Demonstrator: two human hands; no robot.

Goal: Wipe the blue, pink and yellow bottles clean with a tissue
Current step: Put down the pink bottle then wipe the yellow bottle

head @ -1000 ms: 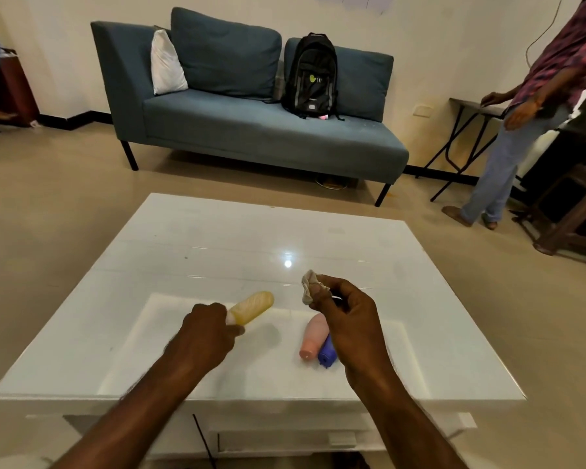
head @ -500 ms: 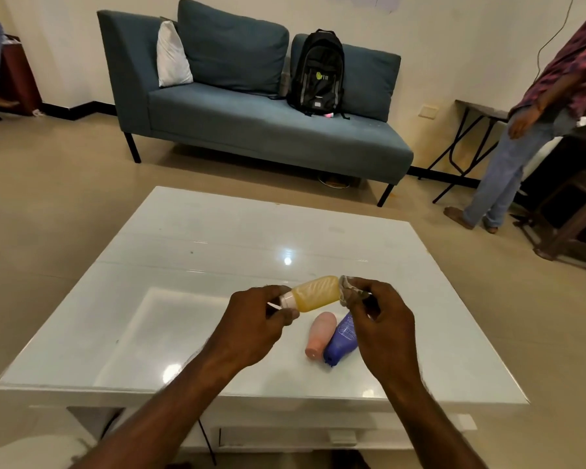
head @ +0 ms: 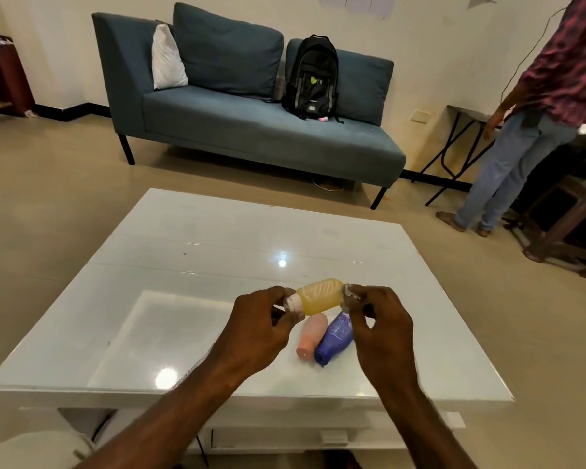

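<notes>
two bare hands hold a yellow bottle (head: pixel 319 296) sideways in the air above a glossy white surface (head: pixel 190 265). the left hand (head: pixel 257 328) pinches the bottle's white cap end between its fingertips. the right hand (head: pixel 379 328) grips a crumpled tissue (head: pixel 348 294) and presses it against the bottle's opposite end. below them, a pink bottle (head: pixel 311 337) and a blue bottle (head: pixel 335 338) lie on their sides on the surface, touching each other, caps pointing toward the viewer; the right hand partly covers the blue one. beyond the surface stands a teal sofa (head: pixel 251 130) with a black backpack (head: pixel 311 77) and a white cushion (head: pixel 167 59) on it. at far right another person (head: pixel 535 113) stands, turned away.
</notes>
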